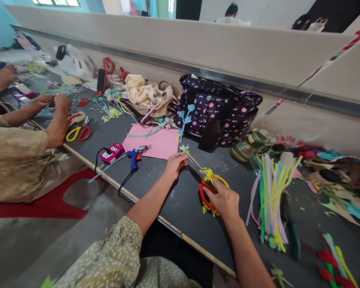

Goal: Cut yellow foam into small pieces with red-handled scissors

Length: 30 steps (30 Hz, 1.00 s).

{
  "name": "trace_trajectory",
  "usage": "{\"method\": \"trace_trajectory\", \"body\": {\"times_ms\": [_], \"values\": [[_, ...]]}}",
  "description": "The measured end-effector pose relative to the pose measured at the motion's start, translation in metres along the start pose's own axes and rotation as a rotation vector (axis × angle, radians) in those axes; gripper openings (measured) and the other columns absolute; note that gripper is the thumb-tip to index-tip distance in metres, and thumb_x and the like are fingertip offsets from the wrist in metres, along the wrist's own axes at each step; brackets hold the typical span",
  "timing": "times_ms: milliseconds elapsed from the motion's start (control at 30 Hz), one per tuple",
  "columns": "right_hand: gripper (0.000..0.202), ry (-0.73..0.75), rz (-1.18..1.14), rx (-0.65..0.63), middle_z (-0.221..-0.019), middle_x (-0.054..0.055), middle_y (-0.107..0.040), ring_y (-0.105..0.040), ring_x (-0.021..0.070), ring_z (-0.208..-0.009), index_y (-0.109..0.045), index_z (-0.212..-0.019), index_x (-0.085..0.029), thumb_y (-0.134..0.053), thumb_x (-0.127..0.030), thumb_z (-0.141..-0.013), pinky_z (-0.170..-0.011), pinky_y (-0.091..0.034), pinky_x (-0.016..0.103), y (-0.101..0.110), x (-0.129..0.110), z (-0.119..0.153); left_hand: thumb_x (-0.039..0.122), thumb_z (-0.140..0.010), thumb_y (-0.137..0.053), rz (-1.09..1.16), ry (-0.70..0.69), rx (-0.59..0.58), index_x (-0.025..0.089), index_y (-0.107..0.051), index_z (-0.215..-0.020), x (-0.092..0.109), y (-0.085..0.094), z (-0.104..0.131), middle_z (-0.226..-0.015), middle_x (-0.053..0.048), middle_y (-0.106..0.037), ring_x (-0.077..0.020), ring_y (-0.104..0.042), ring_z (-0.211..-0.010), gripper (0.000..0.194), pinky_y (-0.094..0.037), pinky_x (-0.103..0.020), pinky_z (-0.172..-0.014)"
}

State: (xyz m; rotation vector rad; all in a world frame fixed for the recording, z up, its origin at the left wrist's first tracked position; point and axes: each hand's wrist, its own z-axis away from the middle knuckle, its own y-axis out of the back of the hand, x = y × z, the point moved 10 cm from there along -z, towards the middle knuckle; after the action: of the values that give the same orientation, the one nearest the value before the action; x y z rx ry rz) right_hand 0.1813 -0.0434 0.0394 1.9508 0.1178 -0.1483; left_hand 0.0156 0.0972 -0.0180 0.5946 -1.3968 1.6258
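Observation:
My right hand (226, 199) is closed round the handles of scissors (207, 188), one red and one yellow, with the blades pointing up and left. The blade tips are at a small pale blue and yellow piece (184, 149). My left hand (177, 163) pinches beside that piece, near the tips; its exact hold is too small to tell. Under the scissors lie yellow pieces (209, 209) on the dark table (180, 212). Light blue flower-like stems (186, 119) stand in front of the patterned bag.
A pink sheet (156, 143), blue glue gun (135, 157) and magenta box (111, 153) lie left. A patterned bag (216, 108), phone (210, 134) and green jar (250, 145) stand behind. Coloured stems (273, 196) lie right. Another person's hands (55, 102) are at far left.

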Motion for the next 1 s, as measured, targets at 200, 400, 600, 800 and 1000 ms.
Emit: {"method": "trace_trajectory", "body": {"times_ms": [200,400,600,800,1000], "values": [[0.051,0.018,0.002,-0.06,-0.09,0.006,-0.072,-0.065,0.0171,-0.071,-0.064,-0.113,-0.021,-0.043,-0.059,-0.086,-0.055,-0.038,0.025,-0.008,0.004,0.003,0.027,-0.054,-0.076,-0.046,-0.015,0.008,0.013,-0.067,-0.07,0.005,-0.001,0.003,-0.062,0.0,-0.059,-0.0068,-0.049,-0.052,0.023,-0.044,-0.023,-0.056],[0.05,-0.052,0.019,-0.058,-0.089,0.005,-0.071,-0.065,0.0172,-0.074,-0.062,-0.113,-0.022,-0.043,-0.058,-0.085,-0.055,-0.036,0.025,-0.004,0.01,-0.001,0.03,-0.057,-0.076,-0.07,-0.022,0.006,0.013,-0.066,-0.071,0.004,0.002,-0.001,-0.061,-0.001,-0.06,-0.0072,-0.048,-0.051,0.024,-0.042,-0.024,-0.056],[0.058,-0.085,0.138,-0.078,-0.091,0.007,-0.069,-0.063,0.0199,-0.08,-0.055,-0.117,-0.016,-0.048,-0.06,-0.081,-0.058,-0.037,0.027,0.006,0.004,-0.009,0.027,-0.068,-0.066,-0.254,-0.261,0.064,0.016,-0.062,-0.07,0.032,-0.001,0.009,-0.075,-0.004,-0.068,-0.0106,-0.053,-0.06,0.012,-0.04,-0.024,-0.058],[0.053,-0.044,0.162,-0.093,-0.092,0.008,-0.068,-0.062,0.0187,-0.08,-0.052,-0.12,-0.016,-0.051,-0.054,-0.082,-0.064,-0.038,0.027,0.004,0.002,-0.006,0.026,-0.077,-0.058,-0.677,-0.487,-0.213,0.018,-0.062,-0.074,0.041,-0.046,0.035,-0.107,-0.007,-0.068,-0.0165,-0.059,-0.082,0.009,-0.043,-0.029,-0.073],[0.05,-0.082,0.103,-0.051,-0.091,0.008,-0.068,-0.062,0.0191,-0.078,-0.057,-0.115,-0.018,-0.048,-0.056,-0.084,-0.061,-0.038,0.027,0.007,0.011,-0.004,0.025,-0.072,-0.062,-0.671,-0.419,0.018,0.018,-0.06,-0.069,0.04,-0.011,0.015,-0.115,-0.006,-0.065,-0.0094,-0.05,-0.06,0.008,-0.039,-0.024,-0.06]]}}
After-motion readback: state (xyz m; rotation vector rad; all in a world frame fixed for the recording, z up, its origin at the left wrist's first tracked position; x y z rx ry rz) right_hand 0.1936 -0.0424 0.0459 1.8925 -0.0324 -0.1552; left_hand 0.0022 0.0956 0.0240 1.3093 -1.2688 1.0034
